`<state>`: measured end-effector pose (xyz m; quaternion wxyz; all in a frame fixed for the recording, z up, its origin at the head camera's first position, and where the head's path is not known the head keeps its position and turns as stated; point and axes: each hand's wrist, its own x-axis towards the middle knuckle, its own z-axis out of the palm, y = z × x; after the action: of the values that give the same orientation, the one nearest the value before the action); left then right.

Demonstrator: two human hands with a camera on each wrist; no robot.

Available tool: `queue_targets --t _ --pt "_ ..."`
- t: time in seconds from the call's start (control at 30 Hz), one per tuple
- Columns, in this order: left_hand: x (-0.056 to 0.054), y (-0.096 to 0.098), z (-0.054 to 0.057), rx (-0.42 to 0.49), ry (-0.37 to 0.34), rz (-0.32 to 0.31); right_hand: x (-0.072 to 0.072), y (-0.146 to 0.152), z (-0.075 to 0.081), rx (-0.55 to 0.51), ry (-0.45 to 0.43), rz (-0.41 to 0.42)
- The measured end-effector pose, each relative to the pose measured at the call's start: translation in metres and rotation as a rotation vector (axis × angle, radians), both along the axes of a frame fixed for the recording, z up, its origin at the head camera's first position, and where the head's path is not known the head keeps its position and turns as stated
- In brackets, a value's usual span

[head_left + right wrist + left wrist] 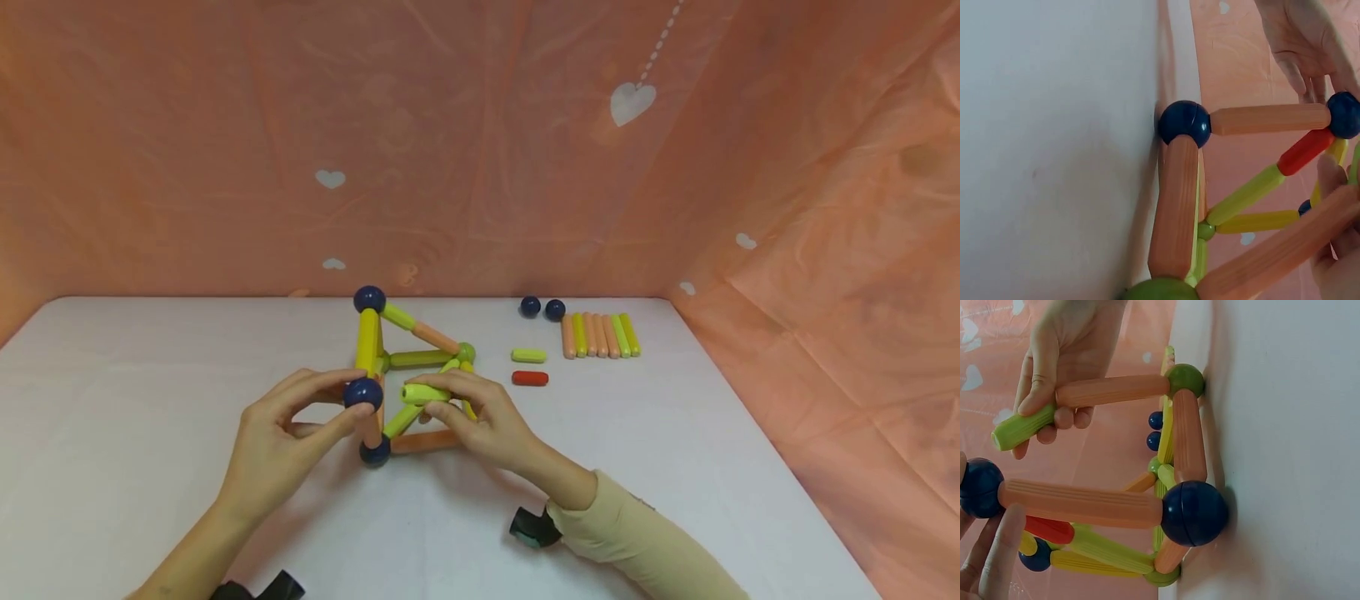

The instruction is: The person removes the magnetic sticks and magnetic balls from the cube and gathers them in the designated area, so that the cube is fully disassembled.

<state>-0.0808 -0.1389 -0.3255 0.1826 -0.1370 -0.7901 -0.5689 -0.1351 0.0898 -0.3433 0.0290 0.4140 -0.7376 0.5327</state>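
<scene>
A building-stick frame of coloured rods and balls stands on the white table. My left hand [273,433] pinches the dark blue ball [363,395] at its upper near corner between thumb and fingers. Below that ball, a salmon rod [1082,503] runs down to another blue ball [1194,514] on the table. My right hand [491,425] pinches a short lime green stick [425,394], its free end toward the held ball with a gap between. Behind this stick, a salmon rod [1113,389] slants down to a green ball [1185,381] at the base.
Two loose blue balls [530,307] sit at the table's back edge beside a row of several salmon, yellow and green rods [600,335]. A short green stick [528,356] and a short red stick [530,378] lie right of the frame. An orange cloth [480,150] hangs behind.
</scene>
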Motion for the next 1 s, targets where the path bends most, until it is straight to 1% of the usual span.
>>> queue_targets --t 0.13,0.23,0.37,0.5,0.6,0.67,0.73,0.8,0.87,0.93,1.0 --pt "-0.001 0.0 -0.001 0.014 -0.007 0.0 0.002 -0.002 -0.001 -0.014 -0.116 0.0" --pt "-0.001 0.0 -0.001 0.023 -0.008 -0.001 0.002 -0.003 -0.001 -0.006 -0.164 -0.019" --pt "-0.001 0.0 -0.002 0.036 -0.015 -0.009 0.002 -0.003 0.0 -0.006 -0.179 -0.037" --pt "-0.001 0.0 -0.001 0.046 -0.025 -0.013 0.0 0.002 0.004 -0.007 -0.213 -0.071" --pt "-0.001 0.0 -0.001 0.051 -0.029 -0.012 -0.003 0.011 0.005 -0.025 -0.2 -0.102" --pt "-0.001 0.0 -0.001 0.055 -0.028 -0.013 -0.006 0.018 0.004 -0.028 -0.17 -0.127" --pt "-0.001 0.0 -0.002 0.052 -0.024 -0.011 -0.01 0.026 0.002 -0.015 -0.138 -0.165" --pt "-0.001 0.0 -0.002 0.052 -0.021 -0.011 -0.014 0.036 0.0 0.014 -0.143 -0.223" --pt "-0.001 0.0 -0.002 0.049 -0.021 -0.008 -0.018 0.046 -0.003 0.044 -0.166 -0.291" --pt "-0.001 -0.001 -0.002 0.047 -0.023 -0.006 -0.022 0.057 -0.005 0.07 -0.209 -0.357" --pt "-0.001 -0.001 -0.002 0.044 -0.025 -0.004 -0.026 0.068 -0.009 0.087 -0.24 -0.403"
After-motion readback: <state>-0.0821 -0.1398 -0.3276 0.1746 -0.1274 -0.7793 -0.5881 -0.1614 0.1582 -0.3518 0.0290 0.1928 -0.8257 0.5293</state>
